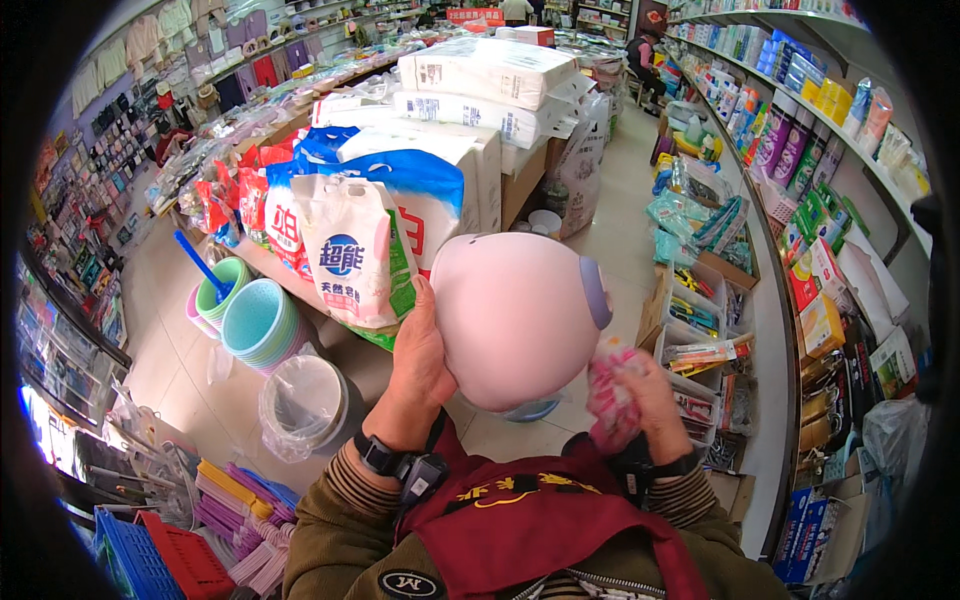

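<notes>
A large rounded pale pink plastic vessel (515, 320) with a raised purple oval piece on its right side is held up in front of my chest. My left hand (424, 350) grips its left side, thumb up along the wall and the other fingers mostly hidden behind it. To the right of the vessel, my right hand (650, 400) is closed on a crumpled pink and white cloth (612, 395). The cloth is close to the vessel's lower right side; whether it touches cannot be told. Below the vessel, part of a blue round item (532, 409) shows.
Detergent bags (345, 250) and white paper packs (485, 72) are piled on a low platform ahead. Stacked green buckets (262, 318) and a plastic-wrapped bin (308, 400) stand at left. Bins of small tools (700, 310) and loaded shelves (800, 150) line the right side.
</notes>
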The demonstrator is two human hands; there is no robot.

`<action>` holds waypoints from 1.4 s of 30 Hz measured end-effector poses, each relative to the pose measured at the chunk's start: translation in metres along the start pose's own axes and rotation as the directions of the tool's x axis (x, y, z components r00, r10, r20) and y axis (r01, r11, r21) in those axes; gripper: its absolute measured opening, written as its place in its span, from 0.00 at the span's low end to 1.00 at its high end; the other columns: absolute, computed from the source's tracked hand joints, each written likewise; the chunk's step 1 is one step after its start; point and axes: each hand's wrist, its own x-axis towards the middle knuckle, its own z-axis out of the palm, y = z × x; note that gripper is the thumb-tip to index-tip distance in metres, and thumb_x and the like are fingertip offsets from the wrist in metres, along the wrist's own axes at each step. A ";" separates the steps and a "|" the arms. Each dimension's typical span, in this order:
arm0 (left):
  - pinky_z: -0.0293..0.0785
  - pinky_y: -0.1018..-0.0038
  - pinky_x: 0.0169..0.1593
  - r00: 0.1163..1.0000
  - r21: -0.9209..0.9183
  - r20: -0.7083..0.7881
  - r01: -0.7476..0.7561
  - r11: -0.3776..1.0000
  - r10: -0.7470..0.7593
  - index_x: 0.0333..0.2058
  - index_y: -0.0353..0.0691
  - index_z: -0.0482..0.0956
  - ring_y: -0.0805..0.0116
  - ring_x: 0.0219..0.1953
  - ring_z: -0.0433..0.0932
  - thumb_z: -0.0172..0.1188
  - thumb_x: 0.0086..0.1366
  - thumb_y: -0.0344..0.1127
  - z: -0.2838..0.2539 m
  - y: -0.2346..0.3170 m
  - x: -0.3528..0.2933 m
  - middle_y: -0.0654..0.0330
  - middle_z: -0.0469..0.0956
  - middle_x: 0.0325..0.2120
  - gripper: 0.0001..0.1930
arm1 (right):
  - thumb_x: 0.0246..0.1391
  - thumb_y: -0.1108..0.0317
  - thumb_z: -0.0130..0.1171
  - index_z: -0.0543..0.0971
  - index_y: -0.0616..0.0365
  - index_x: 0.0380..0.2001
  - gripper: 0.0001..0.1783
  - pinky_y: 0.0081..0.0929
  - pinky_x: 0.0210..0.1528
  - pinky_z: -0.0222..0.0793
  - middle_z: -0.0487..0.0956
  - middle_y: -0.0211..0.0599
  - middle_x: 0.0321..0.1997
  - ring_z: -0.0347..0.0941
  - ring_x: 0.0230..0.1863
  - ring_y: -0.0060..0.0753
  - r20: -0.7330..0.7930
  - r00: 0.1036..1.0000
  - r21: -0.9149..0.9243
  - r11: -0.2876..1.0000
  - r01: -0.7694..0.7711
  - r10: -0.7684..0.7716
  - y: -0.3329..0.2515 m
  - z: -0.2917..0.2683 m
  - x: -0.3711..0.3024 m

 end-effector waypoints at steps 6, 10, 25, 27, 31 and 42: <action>0.76 0.64 0.57 0.992 0.112 -0.117 0.053 0.992 -0.040 0.60 0.30 0.67 0.61 0.51 0.79 0.39 0.77 0.58 0.002 -0.025 0.010 0.52 0.77 0.52 0.32 | 0.46 0.73 0.67 0.83 0.57 0.39 0.13 0.35 0.44 0.75 0.77 0.39 0.44 0.76 0.43 0.37 0.361 0.619 -0.572 0.359 0.738 -0.698 -0.069 0.047 -0.045; 0.76 0.65 0.47 0.991 0.675 -0.022 -0.082 0.733 0.131 0.47 0.33 0.76 0.63 0.41 0.81 0.32 0.79 0.55 -0.002 -0.044 0.007 0.52 0.82 0.40 0.30 | 0.44 0.68 0.70 0.81 0.55 0.40 0.17 0.37 0.42 0.74 0.75 0.39 0.43 0.73 0.43 0.45 0.605 0.459 -0.584 0.030 0.811 -0.651 -0.051 0.110 -0.040; 0.74 0.77 0.48 0.946 0.556 0.277 -0.013 0.831 -0.170 0.53 0.30 0.74 0.79 0.43 0.76 0.59 0.72 0.32 -0.044 -0.042 -0.023 0.64 0.81 0.42 0.16 | 0.53 0.65 0.62 0.78 0.58 0.37 0.10 0.45 0.43 0.72 0.76 0.45 0.38 0.74 0.42 0.54 0.408 0.528 -0.704 0.111 0.701 -0.745 -0.081 0.099 -0.001; 0.75 0.77 0.47 0.946 0.714 0.292 -0.115 0.691 -0.144 0.51 0.32 0.77 0.77 0.42 0.77 0.60 0.68 0.30 -0.053 -0.044 -0.020 0.64 0.81 0.42 0.15 | 0.52 0.66 0.62 0.78 0.56 0.39 0.11 0.45 0.43 0.72 0.75 0.43 0.40 0.73 0.43 0.53 0.568 0.449 -0.585 0.045 0.809 -0.690 -0.056 0.116 -0.020; 0.74 0.78 0.41 0.953 0.848 0.291 -0.216 0.485 -0.084 0.41 0.31 0.81 0.80 0.36 0.76 0.59 0.66 0.26 -0.065 -0.051 -0.028 0.67 0.81 0.33 0.07 | 0.50 0.66 0.62 0.75 0.52 0.44 0.16 0.46 0.43 0.73 0.74 0.41 0.45 0.72 0.46 0.53 0.492 0.643 -0.722 0.138 0.678 -0.587 -0.032 0.123 -0.012; 0.67 0.83 0.34 0.981 0.712 0.159 -0.033 0.702 -0.114 0.40 0.31 0.82 0.80 0.30 0.73 0.60 0.69 0.35 -0.056 -0.007 -0.041 0.68 0.79 0.30 0.11 | 0.65 0.57 0.54 0.80 0.61 0.46 0.18 0.40 0.49 0.74 0.83 0.53 0.41 0.80 0.41 0.51 0.127 0.952 -0.743 0.609 0.278 -0.279 -0.064 0.024 0.097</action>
